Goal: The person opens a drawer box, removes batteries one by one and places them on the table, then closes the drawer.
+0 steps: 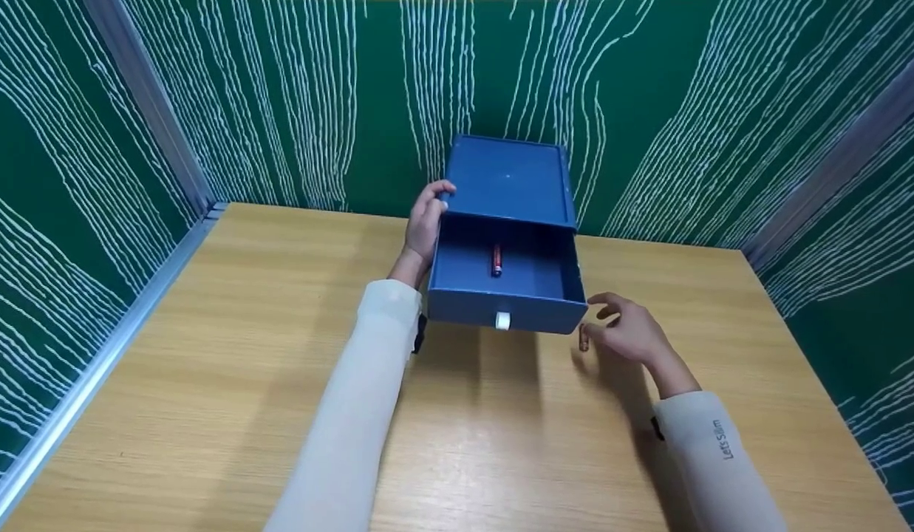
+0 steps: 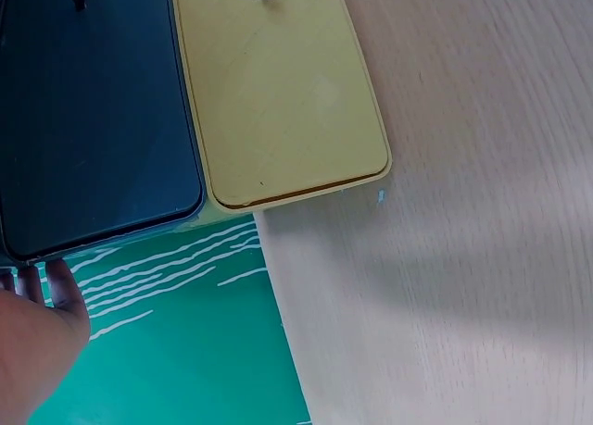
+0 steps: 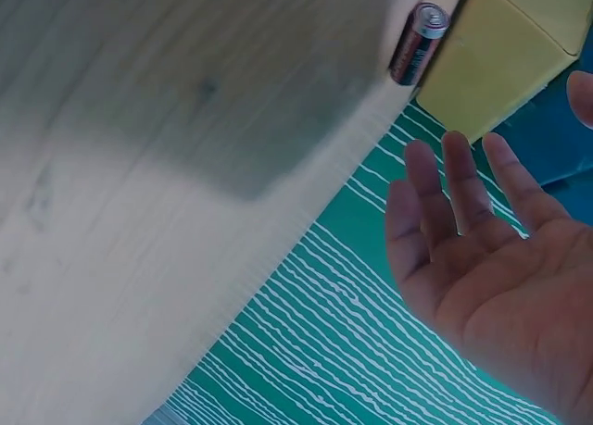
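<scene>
A blue drawer box [image 1: 510, 177] has its drawer [image 1: 545, 314] pulled out, with a white knob in front. Inside the drawer lies a red battery [image 1: 496, 260]. My left hand [image 1: 425, 222] grips the left side of the box, one finger over its top edge; the left wrist view shows fingertips at the edge of the dark blue side [image 2: 97, 119]. Just right of the drawer's front corner is my right hand [image 1: 630, 329], fingers loosely spread and holding nothing. Another battery [image 3: 419, 43] stands upright on the table, apart from those fingers in the right wrist view.
A yellow box [image 3: 496, 59] sits beneath the blue one, its side [image 2: 283, 92] filling much of the left wrist view. Green walls [image 1: 383, 103] with white wavy lines enclose the wooden table [image 1: 264, 355] at the back and sides.
</scene>
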`<state>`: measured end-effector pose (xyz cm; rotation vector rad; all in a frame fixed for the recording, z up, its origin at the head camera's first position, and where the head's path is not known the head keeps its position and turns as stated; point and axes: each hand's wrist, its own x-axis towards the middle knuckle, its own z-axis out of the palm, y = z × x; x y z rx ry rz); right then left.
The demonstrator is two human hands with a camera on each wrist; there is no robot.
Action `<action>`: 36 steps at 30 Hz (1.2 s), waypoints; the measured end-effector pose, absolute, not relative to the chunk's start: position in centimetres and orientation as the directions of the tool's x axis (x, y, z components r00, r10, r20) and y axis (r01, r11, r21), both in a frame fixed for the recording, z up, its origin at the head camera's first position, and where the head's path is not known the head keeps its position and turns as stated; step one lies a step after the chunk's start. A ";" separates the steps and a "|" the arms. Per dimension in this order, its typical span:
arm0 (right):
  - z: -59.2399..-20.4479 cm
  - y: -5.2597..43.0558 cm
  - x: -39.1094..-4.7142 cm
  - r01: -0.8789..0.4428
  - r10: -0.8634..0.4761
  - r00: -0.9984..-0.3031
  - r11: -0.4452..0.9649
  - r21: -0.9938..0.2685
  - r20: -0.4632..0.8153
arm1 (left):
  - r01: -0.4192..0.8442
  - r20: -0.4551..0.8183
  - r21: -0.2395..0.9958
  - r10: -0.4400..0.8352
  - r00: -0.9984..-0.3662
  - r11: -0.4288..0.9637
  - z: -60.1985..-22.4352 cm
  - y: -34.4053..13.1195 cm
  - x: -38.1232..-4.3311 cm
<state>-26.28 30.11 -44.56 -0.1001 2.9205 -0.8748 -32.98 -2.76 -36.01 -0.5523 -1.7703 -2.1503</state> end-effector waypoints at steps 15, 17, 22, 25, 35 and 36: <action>-43.1 29.8 -25.7 -0.053 -0.066 -0.998 0.809 -0.586 -0.001 | 0.468 0.478 0.865 0.011 -0.878 -0.182 -37.6 -2.8 -34.6; -43.0 29.8 -25.6 -0.062 -0.071 -0.997 0.810 -0.583 0.006 | 0.467 0.474 0.867 -0.002 -0.881 -0.175 -37.9 -2.7 -34.9; -42.5 29.6 -25.5 -0.097 -0.089 -0.995 0.807 -0.582 0.041 | 0.464 0.472 0.867 -0.002 -0.882 -0.182 -37.8 -2.7 -34.9; -42.2 29.5 -25.4 -0.115 -0.101 -0.993 0.803 -0.585 0.056 | 0.447 0.459 0.873 0.016 -0.888 -0.193 -37.3 -2.8 -34.3; -41.1 29.1 -25.2 -0.148 -0.116 -0.989 0.804 -0.576 0.092 | 0.466 0.479 0.858 0.010 -0.878 -0.215 -36.1 -2.7 -33.0; -40.9 29.1 -25.2 -0.148 -0.115 -0.989 0.804 -0.576 0.093 | 0.467 0.478 0.860 0.006 -0.878 -0.207 -36.1 -2.7 -33.0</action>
